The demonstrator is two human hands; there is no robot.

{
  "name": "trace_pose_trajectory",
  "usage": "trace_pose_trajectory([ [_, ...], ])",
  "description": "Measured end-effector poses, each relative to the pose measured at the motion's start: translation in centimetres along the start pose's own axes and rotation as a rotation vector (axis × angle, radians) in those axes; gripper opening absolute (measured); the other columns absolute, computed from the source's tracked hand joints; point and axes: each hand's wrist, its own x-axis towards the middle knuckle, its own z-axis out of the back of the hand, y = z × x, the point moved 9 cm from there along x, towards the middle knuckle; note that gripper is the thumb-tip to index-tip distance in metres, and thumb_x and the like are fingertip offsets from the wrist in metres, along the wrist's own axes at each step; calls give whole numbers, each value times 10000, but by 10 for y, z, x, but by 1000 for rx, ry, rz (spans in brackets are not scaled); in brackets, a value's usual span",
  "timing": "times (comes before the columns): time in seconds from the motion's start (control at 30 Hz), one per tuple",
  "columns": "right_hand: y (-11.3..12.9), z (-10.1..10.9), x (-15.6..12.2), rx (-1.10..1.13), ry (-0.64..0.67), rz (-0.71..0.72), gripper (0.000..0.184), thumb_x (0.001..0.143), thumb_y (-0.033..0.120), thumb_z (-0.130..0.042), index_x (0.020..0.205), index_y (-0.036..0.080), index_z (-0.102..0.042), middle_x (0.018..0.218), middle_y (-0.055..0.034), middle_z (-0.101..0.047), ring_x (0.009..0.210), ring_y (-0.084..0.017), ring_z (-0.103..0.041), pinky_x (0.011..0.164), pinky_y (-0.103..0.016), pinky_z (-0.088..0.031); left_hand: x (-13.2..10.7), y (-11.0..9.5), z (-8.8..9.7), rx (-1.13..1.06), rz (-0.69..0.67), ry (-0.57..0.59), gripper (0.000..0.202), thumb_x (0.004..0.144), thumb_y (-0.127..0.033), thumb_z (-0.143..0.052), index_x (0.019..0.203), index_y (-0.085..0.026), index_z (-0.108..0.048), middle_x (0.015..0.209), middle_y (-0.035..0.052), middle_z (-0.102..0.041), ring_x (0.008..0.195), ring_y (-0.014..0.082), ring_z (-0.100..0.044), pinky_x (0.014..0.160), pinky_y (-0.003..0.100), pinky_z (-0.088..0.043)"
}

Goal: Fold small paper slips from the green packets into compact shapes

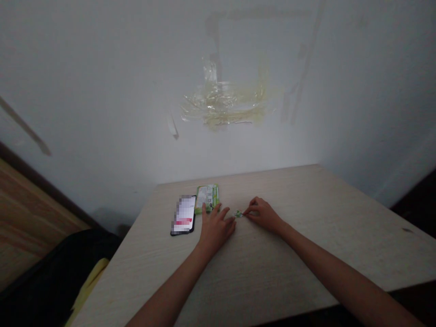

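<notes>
My left hand [217,226] rests on the table with its fingers spread. Its upper fingertips reach the near edge of a flat green and white packet [208,195] with print on it. To the right, my right hand [265,214] has thumb and fingers pinched together at the edge of a small green and white scrap [238,213]. The scrap lies between my two hands, close to the left fingertips; what it is exactly is too small to make out. A phone [185,215] with a lit, blurred-out screen lies left of the packet.
The pale wooden table [306,195] stands against a white wall [143,91] with peeling clear tape [221,102]. Left of the table are dark cloth [61,268], a yellow item [89,284] and a wooden panel [20,218].
</notes>
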Motion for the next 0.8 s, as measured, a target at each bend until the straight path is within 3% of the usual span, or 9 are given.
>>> trace_pose_trajectory([
  [0.57,1,1,0,12,-5,2,119,826,313,-679,916,314,-756,960,-49,-572,904,-186,-544,843,-348,-432,-2,6,2,-26,66,1,187,865,-378,-569,927,-354,-744,1219,18,-638,1233,301,-472,1094,709,-85],
  [0.8,-3,-1,0,47,13,12,148,811,263,-688,930,323,-754,983,-48,-586,932,-191,-548,869,-359,-429,-2,-2,-5,-30,16,-17,256,868,-371,-562,1091,-331,-682,1307,57,-579,1243,288,-477,1107,687,-90],
])
